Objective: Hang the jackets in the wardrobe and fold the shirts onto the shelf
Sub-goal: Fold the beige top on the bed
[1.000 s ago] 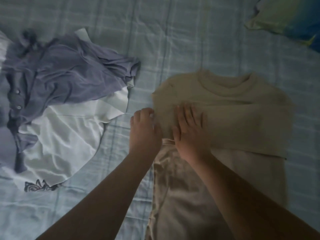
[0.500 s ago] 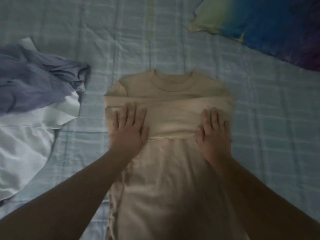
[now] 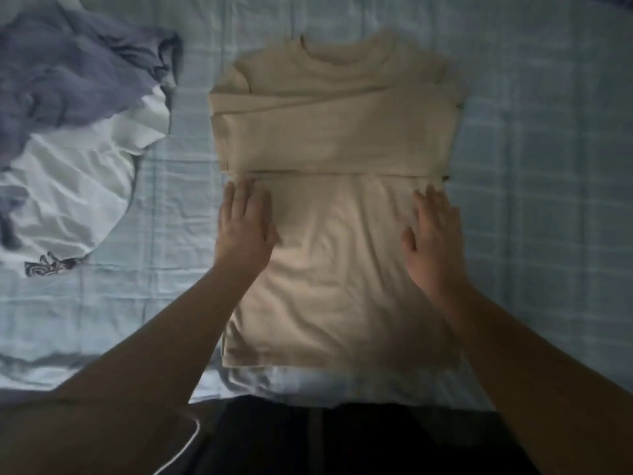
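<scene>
A beige shirt [image 3: 335,138] lies flat on the bed, collar away from me, both sleeves folded across its chest. My left hand [image 3: 245,228] rests flat on the shirt's left side just below the folded sleeves, fingers straight. On the shirt's right side my right hand [image 3: 433,234] presses flat in the same way. A crumpled purple shirt [image 3: 68,66] lies at the upper left, partly on top of a white shirt [image 3: 72,197] with a dark print near its hem.
The bed is covered by a pale blue checked sheet [image 3: 548,166]. Its near edge runs below the beige shirt's hem, with my dark trousers [image 3: 342,440] beneath it.
Both hands slid down toward me from the folded sleeves onto the shirt's body. The view tilted down, so the bed edge shows and the coloured pillow left the frame.
</scene>
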{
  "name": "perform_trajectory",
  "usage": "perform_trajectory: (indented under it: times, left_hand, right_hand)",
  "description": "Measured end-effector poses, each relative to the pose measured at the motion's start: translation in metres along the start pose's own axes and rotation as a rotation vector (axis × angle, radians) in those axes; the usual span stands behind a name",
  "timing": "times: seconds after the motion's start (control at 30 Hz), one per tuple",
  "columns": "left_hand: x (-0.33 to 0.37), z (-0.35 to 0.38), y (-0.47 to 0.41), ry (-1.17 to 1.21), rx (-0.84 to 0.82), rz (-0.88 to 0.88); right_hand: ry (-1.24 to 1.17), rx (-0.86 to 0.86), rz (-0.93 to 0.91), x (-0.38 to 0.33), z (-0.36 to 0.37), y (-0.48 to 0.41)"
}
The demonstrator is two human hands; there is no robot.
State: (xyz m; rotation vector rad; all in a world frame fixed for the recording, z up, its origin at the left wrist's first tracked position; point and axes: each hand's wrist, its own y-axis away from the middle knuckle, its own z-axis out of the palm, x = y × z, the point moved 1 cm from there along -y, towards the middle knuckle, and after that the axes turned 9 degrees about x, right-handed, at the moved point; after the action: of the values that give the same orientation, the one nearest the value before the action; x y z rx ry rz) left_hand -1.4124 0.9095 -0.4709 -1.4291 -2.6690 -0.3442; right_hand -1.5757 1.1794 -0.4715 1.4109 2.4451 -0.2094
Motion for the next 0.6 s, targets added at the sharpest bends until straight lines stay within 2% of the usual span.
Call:
perform_trajectory:
  times: [0.07, 0.13, 0.27, 0.37, 0.43, 0.5, 0.6]
  left_hand:
    - [-0.002, -0.003, 0.05, 0.169, 0.029, -0.088]
    - [-0.01, 0.0, 0.096, 0.289, 0.029, -0.268]
    - [-0.035, 0.024, 0.156, 0.44, 0.031, -0.54]
    - [-0.046, 0.031, 0.178, 0.485, -0.065, -0.675]
    - [-0.05, 0.031, 0.185, 0.424, -0.18, -0.706]
    - [-0.052, 0.027, 0.186, 0.369, -0.296, -0.663]
    - [-0.049, 0.012, 0.193, 0.484, -0.3, -0.65]
  right_hand:
    - [-0.081, -0.011, 0.073, 0.008, -0.009, 0.052]
    - [-0.163, -0.006, 0.177, 0.016, -0.012, 0.099]
    - [-0.349, 0.033, 0.555, 0.028, -0.01, 0.165]
    - [-0.389, 0.075, 0.775, 0.037, -0.011, 0.18]
    - [-0.303, -0.033, 0.814, 0.045, -0.014, 0.175]
    - [-0.218, -0.169, 0.77, 0.051, -0.019, 0.163]
    - [-0.154, -0.251, 0.73, 0.049, -0.034, 0.149]
